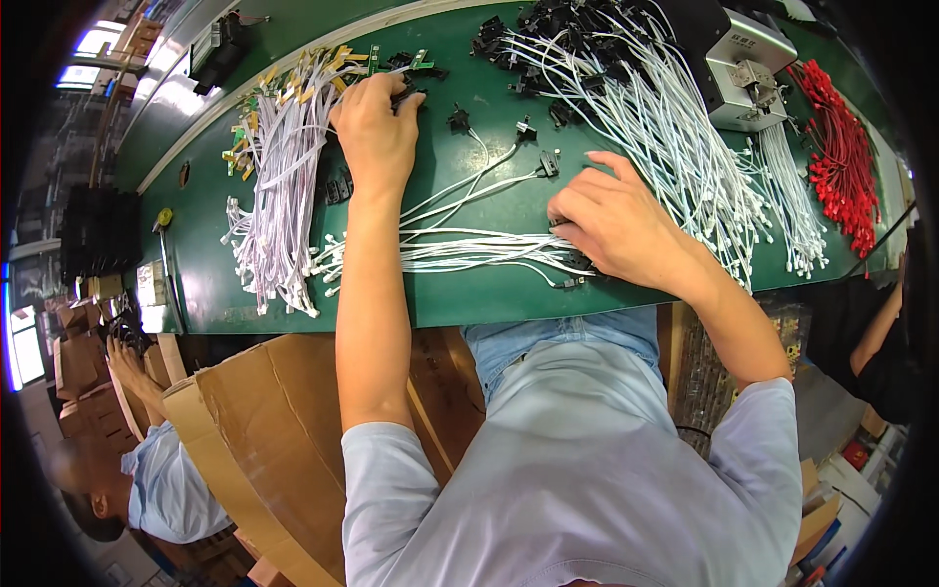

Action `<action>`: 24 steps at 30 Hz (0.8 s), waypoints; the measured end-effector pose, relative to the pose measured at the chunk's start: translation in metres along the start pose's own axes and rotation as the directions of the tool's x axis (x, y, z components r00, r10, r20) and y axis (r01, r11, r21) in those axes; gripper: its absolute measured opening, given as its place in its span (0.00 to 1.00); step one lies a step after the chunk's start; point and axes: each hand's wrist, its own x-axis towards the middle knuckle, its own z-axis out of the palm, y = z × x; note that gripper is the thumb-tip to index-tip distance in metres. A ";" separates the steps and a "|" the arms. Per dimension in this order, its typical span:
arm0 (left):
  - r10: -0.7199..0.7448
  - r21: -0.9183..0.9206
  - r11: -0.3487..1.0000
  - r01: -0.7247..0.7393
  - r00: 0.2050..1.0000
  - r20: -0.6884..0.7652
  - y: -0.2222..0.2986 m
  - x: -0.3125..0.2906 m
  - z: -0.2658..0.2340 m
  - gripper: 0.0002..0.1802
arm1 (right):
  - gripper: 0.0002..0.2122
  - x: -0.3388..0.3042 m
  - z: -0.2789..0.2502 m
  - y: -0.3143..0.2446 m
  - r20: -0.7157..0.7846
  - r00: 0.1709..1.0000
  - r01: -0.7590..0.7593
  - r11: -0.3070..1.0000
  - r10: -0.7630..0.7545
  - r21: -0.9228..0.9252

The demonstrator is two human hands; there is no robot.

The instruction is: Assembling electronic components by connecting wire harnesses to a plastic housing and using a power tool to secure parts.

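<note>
While the left hand (376, 125) is positioned at the far side of the green counter (460, 305), the right hand (621, 223) is positioned nearer the front edge, over the connector end of the white cable bundle (479, 252). The left thumb and fingers are bent about a small black part (405, 94); whether it is gripped or only touched cannot be determined. The right fingers are curled, with the thumb and index fingertips close together at a small dark piece; a firm grip cannot be confirmed.

The white cable bundle lies roughly parallel to the front edge, between the two hands; it passes behind the left forearm, and its small white plugs (333, 264) show on the left of that arm. Above the bundle, several separate cables (469, 186) fan out to the right, ending in black connectors (548, 164).

To the left of the left forearm lies a heap of flat white cables (284, 196) with yellow and green ends. To the right of the right hand, a large pile of white cables (650, 122) with black connectors extends from the far side toward the front. Beyond it stand a grey metal machine (748, 73) and, at far right, a bundle of red cables (841, 161).
</note>
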 end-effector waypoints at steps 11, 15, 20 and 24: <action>-0.378 -0.661 0.596 0.455 0.886 0.270 0.051 0.000 -0.022 0.11 | 0.09 -0.001 0.026 0.015 -0.199 0.971 -0.128 0.991 0.131 0.029; -0.390 -0.695 0.371 0.616 0.783 0.485 0.062 0.001 -0.026 0.12 | 0.09 -0.004 0.023 0.017 -0.226 0.944 -0.221 0.969 0.241 0.111; -0.311 -0.683 0.039 0.729 0.659 0.685 0.063 -0.001 -0.034 0.17 | 0.12 -0.005 0.017 0.017 -0.199 0.955 -0.204 0.974 0.220 0.096; -0.207 -0.693 -0.085 0.716 0.667 0.716 0.072 -0.004 -0.047 0.19 | 0.09 -0.006 0.016 0.020 -0.150 0.975 -0.166 0.986 0.163 -0.008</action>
